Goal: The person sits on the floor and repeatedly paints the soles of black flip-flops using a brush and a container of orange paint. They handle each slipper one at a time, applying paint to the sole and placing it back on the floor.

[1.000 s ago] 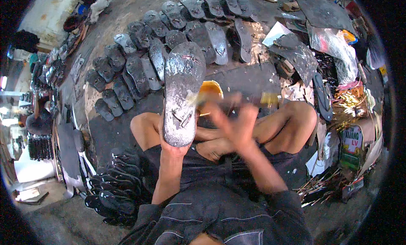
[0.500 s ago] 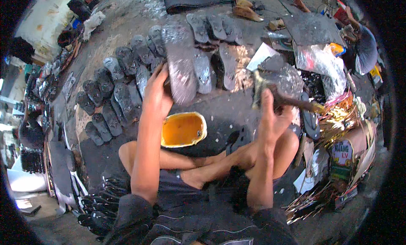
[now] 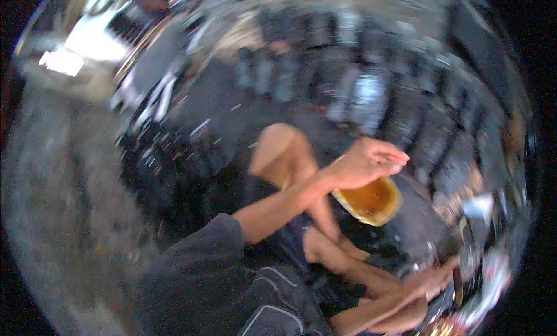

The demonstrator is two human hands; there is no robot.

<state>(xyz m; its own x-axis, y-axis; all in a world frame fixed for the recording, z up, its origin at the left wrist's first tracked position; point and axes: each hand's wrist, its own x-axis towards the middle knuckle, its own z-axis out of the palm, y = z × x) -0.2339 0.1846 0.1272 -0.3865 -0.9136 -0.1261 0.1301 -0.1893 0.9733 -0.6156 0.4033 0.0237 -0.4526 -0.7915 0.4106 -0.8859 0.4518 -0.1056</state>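
Note:
My left hand (image 3: 369,163) is held above the far rim of a pale-rimmed tub (image 3: 378,222) of amber liquid. Its fingers are stretched forward, slightly bent, and nothing shows in them. Toward the lower right, my right hand (image 3: 432,280) reaches out beyond my bent leg. Motion blur smears its fingers, so whatever it may hold cannot be made out. Rows of dark shoe soles (image 3: 409,113) lie past the left hand, and one of them (image 3: 369,95) catches bright light.
Black strap-like pieces (image 3: 159,156) lie heaped at the left of my bent knee (image 3: 281,147). Bare grey floor (image 3: 75,202) stretches along the left side. A pale sheet (image 3: 478,207) and clear plastic (image 3: 492,275) lie at the right. The whole view is blurred.
The view has swung to the left, so the tub and soles appear farther right. My left hand has come away from the large dark sole. The wooden-handled tool at my right hand is no longer distinguishable.

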